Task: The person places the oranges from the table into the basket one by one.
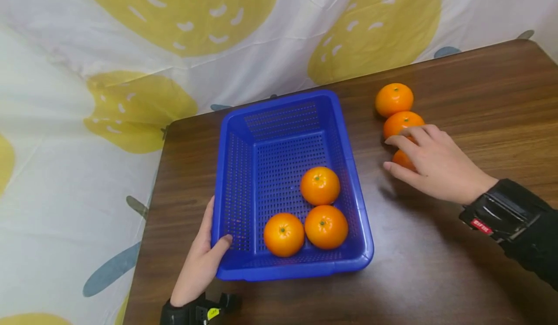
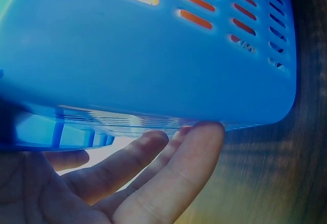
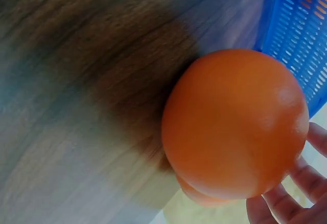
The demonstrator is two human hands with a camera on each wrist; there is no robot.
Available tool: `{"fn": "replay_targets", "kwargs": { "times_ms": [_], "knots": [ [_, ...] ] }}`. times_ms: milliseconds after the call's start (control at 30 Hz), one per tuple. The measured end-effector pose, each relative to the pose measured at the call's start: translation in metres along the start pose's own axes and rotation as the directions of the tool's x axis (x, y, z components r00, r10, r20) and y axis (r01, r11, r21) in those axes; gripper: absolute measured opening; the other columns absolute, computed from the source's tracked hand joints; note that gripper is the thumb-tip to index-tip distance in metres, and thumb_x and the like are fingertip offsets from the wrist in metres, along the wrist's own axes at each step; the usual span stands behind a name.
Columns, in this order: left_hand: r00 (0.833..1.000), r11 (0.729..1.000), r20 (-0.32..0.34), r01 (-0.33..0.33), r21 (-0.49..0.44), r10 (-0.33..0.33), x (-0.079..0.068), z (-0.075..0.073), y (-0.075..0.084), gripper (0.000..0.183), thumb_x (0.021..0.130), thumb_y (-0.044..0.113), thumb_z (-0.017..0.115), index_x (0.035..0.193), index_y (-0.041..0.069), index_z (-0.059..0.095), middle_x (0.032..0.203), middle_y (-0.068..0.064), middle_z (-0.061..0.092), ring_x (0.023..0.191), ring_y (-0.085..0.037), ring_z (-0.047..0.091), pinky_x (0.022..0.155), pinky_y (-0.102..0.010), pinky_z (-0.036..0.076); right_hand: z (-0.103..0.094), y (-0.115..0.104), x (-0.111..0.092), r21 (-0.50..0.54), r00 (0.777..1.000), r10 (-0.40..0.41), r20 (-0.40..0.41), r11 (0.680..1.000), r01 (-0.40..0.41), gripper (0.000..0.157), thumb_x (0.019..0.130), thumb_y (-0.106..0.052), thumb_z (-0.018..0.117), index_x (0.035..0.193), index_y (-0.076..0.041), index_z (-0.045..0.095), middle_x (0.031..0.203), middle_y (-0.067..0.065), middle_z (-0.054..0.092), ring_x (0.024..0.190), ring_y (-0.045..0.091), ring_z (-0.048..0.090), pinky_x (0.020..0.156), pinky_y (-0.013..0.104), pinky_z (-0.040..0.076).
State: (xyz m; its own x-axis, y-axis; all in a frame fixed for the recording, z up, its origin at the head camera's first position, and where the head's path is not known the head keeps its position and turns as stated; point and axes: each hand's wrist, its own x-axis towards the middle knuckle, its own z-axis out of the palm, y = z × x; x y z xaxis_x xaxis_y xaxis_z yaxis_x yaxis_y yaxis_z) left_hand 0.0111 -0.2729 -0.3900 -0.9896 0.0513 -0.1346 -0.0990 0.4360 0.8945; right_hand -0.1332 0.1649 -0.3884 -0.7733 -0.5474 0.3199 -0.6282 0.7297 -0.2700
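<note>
My left hand [image 1: 202, 250] grips the blue plastic basket [image 1: 294, 270] at its near left side, thumb over the rim. In the left wrist view, the fingers [image 2: 196, 162] lie against the outside of the basket wall [image 2: 127, 75]. Inside, three oranges [image 1: 320, 185] sit toward the near right. My right hand [image 1: 440, 165] arches over the nearest orange [image 1: 402, 160] of a row on the table, fingers spread and loosely bent. Seen from the right wrist, the fingertips [image 3: 278, 203] are right at the edge of that orange [image 3: 235, 124]; the thumb is hidden there.
Behind the nearest orange, a middle orange [image 1: 398, 121] and a far orange [image 1: 394, 100] stand in a row to the right of the basket. A wooden table [image 1: 183, 179] carries everything. White cloth with yellow fruit shapes [image 1: 375, 29] hangs along the back and left edges.
</note>
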Motion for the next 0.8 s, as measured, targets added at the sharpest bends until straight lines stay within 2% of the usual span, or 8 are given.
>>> {"fn": "replay_targets", "kwargs": {
  "times_ms": [367, 800],
  "knots": [
    [1.0, 1.0, 0.0, 0.004, 0.003, -0.004, 0.0, 0.0, 0.0, 0.077, 0.09, 0.0, 0.044, 0.148, 0.037, 0.008, 0.152, -0.004, 0.02, 0.119, -0.033, 0.041, 0.089, -0.065, 0.041, 0.003, 0.006, -0.004, -0.003, 1.0, 0.001, -0.008, 1.0, -0.001, 0.044, 0.086, -0.044, 0.056, 0.115, -0.01, 0.057, 0.108, 0.012, 0.051, 0.097, 0.034, 0.041, 0.078, 0.052, 0.038],
    [1.0, 1.0, 0.0, -0.006, -0.007, 0.006, 0.001, 0.0, 0.001, 0.078, 0.089, -0.001, 0.044, 0.148, 0.036, 0.008, 0.152, -0.002, 0.02, 0.12, -0.031, 0.04, 0.092, -0.065, 0.039, 0.01, 0.011, -0.008, -0.01, 1.0, 0.02, 0.016, 1.0, -0.02, 0.045, 0.085, -0.045, 0.057, 0.113, -0.01, 0.059, 0.102, 0.012, 0.051, 0.092, 0.032, 0.039, 0.072, 0.047, 0.037]
  ]
}}
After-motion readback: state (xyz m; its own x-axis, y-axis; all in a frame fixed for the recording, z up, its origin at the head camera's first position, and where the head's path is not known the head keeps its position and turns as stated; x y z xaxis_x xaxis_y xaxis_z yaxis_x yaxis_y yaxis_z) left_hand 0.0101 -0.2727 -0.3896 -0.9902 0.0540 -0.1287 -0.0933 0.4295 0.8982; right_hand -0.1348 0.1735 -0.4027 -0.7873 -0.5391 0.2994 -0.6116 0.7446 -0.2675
